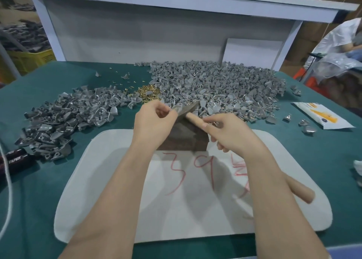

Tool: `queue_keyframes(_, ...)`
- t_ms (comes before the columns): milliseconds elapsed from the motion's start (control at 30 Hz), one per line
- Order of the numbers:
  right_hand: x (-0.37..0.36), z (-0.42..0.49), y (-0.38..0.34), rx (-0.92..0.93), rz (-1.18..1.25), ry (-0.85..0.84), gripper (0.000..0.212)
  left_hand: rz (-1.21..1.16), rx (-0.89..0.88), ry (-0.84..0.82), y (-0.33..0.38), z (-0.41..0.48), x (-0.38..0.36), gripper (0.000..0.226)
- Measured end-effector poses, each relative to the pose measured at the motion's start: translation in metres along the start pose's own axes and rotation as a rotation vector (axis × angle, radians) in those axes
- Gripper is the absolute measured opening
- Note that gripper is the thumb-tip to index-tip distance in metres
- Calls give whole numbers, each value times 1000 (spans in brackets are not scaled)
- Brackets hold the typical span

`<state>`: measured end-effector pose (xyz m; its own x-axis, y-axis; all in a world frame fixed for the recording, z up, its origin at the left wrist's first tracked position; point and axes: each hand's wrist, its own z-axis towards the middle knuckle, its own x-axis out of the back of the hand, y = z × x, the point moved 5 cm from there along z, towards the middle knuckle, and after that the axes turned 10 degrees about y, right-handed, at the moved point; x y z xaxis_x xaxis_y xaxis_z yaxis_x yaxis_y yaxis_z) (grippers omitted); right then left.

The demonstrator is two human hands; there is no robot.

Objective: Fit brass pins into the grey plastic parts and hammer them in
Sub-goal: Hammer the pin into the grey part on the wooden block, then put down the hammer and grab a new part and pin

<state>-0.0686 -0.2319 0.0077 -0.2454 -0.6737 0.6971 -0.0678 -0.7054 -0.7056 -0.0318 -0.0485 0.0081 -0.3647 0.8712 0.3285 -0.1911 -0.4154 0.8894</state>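
Head view | left hand [154, 121] pinches grey part [177, 108] | right hand [229, 131] grips hammer [299, 190] | white mat [98, 200] marked "39" in red

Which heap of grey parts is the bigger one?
The right heap; it spreads wider and farther back than the darker left heap.

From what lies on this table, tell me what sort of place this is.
Most likely a small factory's hand-assembly station: heaps of identical grey plastic parts, a pile of brass pins, and a yellow crate of more parts at left.
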Motion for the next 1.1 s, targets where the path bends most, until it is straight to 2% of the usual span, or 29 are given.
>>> queue_keyframes(133,2,8,-8,92,-233,-84,28,-35,-57,-37,3,-2,-2,17)
queue_keyframes(200,4,11,-11,107,-293,-26,32,-27,-81,-40,5,-3,-3,16)
queue_keyframes(300,5,11,-34,216,-122,183,37,20,-119,-46,9,-7,-5,10)
queue_keyframes(433,-16,17,-64,333,-97,152,19,10,-124,-37,12,-9,-5,9)
queue_keyframes(533,-16,32,-67,258,-59,266,12,-51,-112,60,11,-5,1,12)
queue_keyframes(633,-4,56,-51,53,-63,448,13,-178,-33,186,8,-1,11,18)
queue_keyframes(700,-6,67,-43,-48,-172,400,30,-351,89,324,2,2,24,18)
queue_keyframes(767,-15,71,-47,-24,-224,343,44,-550,265,455,-11,7,39,19)
queue_keyframes(867,-33,67,-75,125,-115,300,34,-782,497,553,-31,14,52,17)
queue_keyframes(1000,-81,63,-117,270,-189,45,29,-856,543,671,-41,19,66,19)
queue_keyframes(1100,-127,58,-141,366,-267,-152,38,-878,549,788,-48,24,78,14)
